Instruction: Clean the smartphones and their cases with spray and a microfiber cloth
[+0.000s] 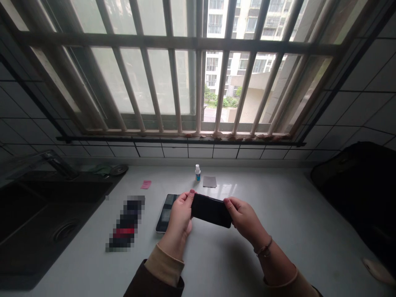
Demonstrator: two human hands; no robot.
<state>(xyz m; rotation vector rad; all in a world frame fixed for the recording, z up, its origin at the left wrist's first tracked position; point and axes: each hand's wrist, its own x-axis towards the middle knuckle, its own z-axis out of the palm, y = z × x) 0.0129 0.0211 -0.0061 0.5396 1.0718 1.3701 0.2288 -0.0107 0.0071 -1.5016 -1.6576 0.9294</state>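
Observation:
A black smartphone (211,210) is held up sideways above the counter, its dark face toward me. My left hand (183,212) grips the phone's left end, thumb on the upper corner. At the right end, my right hand (243,216) pinches the phone with its thumb near the top corner; a bracelet circles that wrist. Under and behind my left hand lies a tablet (167,210) with a dark screen, partly hidden. Beyond the phone stand a small white bottle (197,174) with a blue label and a grey square cloth (210,182).
A pink slip (146,185) and a pixelated dark item (125,225) lie on the white counter (278,198) to the left. The dark sink (34,222) with its faucet (58,163) borders that side. A black bag-like object (359,198) stands right. A barred window (185,82) rises behind.

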